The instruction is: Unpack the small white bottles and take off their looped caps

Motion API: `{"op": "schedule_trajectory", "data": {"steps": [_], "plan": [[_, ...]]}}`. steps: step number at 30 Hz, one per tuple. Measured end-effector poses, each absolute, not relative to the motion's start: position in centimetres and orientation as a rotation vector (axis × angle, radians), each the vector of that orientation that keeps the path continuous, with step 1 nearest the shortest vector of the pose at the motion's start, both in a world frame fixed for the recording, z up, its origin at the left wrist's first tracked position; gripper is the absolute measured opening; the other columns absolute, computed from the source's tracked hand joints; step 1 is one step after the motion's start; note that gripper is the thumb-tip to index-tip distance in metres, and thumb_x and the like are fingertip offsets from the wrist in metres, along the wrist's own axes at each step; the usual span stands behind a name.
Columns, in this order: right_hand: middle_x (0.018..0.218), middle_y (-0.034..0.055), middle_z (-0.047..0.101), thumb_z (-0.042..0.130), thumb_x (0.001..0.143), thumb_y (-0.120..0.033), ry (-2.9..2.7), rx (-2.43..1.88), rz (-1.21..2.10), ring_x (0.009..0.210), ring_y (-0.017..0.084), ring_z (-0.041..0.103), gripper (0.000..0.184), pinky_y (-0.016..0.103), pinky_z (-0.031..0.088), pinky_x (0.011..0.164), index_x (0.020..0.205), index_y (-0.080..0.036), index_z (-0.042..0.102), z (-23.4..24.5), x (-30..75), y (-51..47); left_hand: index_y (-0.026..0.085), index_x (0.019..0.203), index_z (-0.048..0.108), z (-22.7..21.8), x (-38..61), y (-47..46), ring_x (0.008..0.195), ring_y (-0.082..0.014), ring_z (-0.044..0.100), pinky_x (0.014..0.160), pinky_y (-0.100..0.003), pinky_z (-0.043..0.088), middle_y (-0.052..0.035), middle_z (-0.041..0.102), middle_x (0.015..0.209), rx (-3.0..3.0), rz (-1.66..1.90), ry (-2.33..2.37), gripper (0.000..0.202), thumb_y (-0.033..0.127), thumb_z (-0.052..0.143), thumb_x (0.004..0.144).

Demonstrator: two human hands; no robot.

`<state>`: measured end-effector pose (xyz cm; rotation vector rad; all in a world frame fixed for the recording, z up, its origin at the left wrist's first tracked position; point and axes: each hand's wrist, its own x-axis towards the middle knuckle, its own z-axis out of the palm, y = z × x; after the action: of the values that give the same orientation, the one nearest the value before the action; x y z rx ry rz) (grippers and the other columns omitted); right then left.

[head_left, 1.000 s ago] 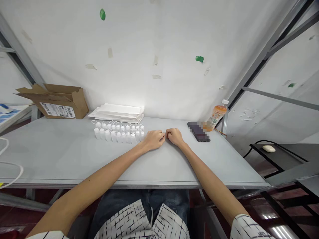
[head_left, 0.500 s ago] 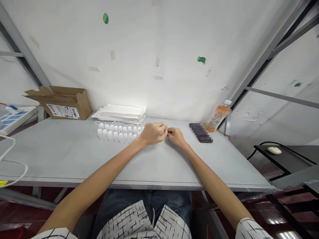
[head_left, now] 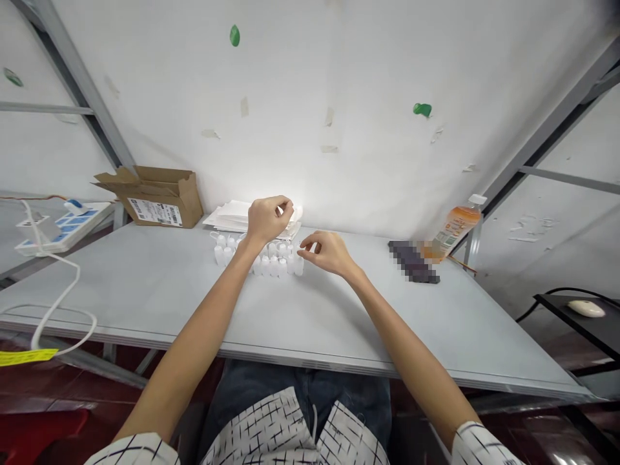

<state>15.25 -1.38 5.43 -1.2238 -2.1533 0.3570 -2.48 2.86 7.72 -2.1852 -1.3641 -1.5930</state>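
Two rows of small white bottle-shaped pieces (head_left: 274, 266), some with thin loops at their tops, stand on the grey table. At the right end of the rows, my right hand (head_left: 329, 252) has thumb and forefinger slightly apart beside the last piece; I cannot tell if they touch it. My left hand (head_left: 267, 221) is raised over a stack of white sheets (head_left: 227, 216) behind the rows. Its thumb and forefinger are closed in a pinch, and anything between them is too small to make out. My left forearm and hand hide part of the rows and stack.
An opened cardboard box (head_left: 159, 197) stands at the back left, near a power strip (head_left: 68, 229) with a white cable. To the right lie a dark phone (head_left: 414, 261) and a leaning bottle of orange drink (head_left: 455, 229). The table's front edge (head_left: 310, 365) runs before my lap.
My hands have moved apart from where they met. The left went left and up over the sheets; the right moved to the rows' right end and loosened its fingers. The view has shifted left.
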Motion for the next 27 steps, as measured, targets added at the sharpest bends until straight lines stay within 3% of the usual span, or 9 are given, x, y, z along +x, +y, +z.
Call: {"op": "schedule_trajectory", "data": {"steps": [8, 13, 16, 20, 23, 27], "plan": [[0.082, 0.0001, 0.07, 0.062, 0.079, -0.019, -2.154, -1.155, 0.458, 0.06, 0.01, 0.056, 0.009, 0.024, 0.04, 0.061, 0.077, -0.019, 0.07, 5.1, 15.6, -1.3, 0.018, 0.068, 0.066, 7.3, -0.5, 1.9, 0.054, -0.0114, 0.056, 0.057, -0.024, 0.041, -0.0004, 0.067, 0.064, -2.22, -1.633, -1.155, 0.019, 0.021, 0.054, 0.083], [0.075, 0.003, 0.067, 0.065, 0.078, -0.035, -1.89, -1.074, 0.81, 0.052, 0.009, 0.055, 0.02, 0.023, 0.039, 0.049, 0.077, -0.015, 0.067, 5.5, 20.5, -1.0, 0.016, 0.087, 0.065, 4.9, 3.5, -1.0, 0.071, -0.0119, 0.062, 0.056, -0.02, 0.047, -0.0047, 0.066, 0.084, -2.224, -2.056, -1.041, 0.016, 0.021, 0.05, 0.088], [0.075, 0.0041, 0.066, 0.07, 0.072, -0.041, -1.649, -1.146, 0.932, 0.052, 0.009, 0.055, 0.027, 0.02, 0.031, 0.042, 0.076, -0.015, 0.066, 4.4, 24.6, -0.6, 0.017, 0.102, 0.065, 2.3, 5.7, -2.2, 0.084, -0.0136, 0.063, 0.07, -0.024, 0.053, -0.0084, 0.063, 0.1, -2.47, -1.867, -0.913, 0.021, 0.018, 0.049, 0.088], [0.076, 0.0059, 0.067, 0.075, 0.063, -0.038, -1.299, -1.291, 0.976, 0.05, 0.008, 0.055, 0.027, 0.019, 0.029, 0.038, 0.071, -0.014, 0.065, 2.4, 27.6, 0.2, 0.017, 0.12, 0.059, -0.3, 6.9, -1.7, 0.11, -0.0213, 0.058, 0.092, -0.035, 0.051, -0.0134, 0.058, 0.117, -2.653, -1.544, -0.977, 0.032, 0.02, 0.05, 0.089], [0.076, 0.007, 0.068, 0.076, 0.062, -0.035, -1.268, -1.302, 1.048, 0.05, 0.008, 0.056, 0.026, 0.018, 0.03, 0.038, 0.071, -0.013, 0.065, 2.0, 27.4, 0.3, 0.017, 0.124, 0.057, -1.0, 6.7, -0.9, 0.108, -0.0218, 0.06, 0.09, -0.035, 0.051, -0.0129, 0.058, 0.12, -2.683, -1.474, -1.149, 0.036, 0.026, 0.051, 0.09], [0.079, 0.0073, 0.069, 0.075, 0.064, -0.036, -1.365, -1.197, 1.132, 0.056, 0.01, 0.06, 0.025, 0.018, 0.033, 0.04, 0.074, -0.013, 0.067, 2.5, 25.6, -0.5, 0.016, 0.121, 0.061, -0.8, 6.3, -0.6, 0.087, -0.0179, 0.064, 0.073, -0.03, 0.052, -0.0091, 0.066, 0.107, -2.758, -1.457, -1.36, 0.035, 0.033, 0.052, 0.091]]}}
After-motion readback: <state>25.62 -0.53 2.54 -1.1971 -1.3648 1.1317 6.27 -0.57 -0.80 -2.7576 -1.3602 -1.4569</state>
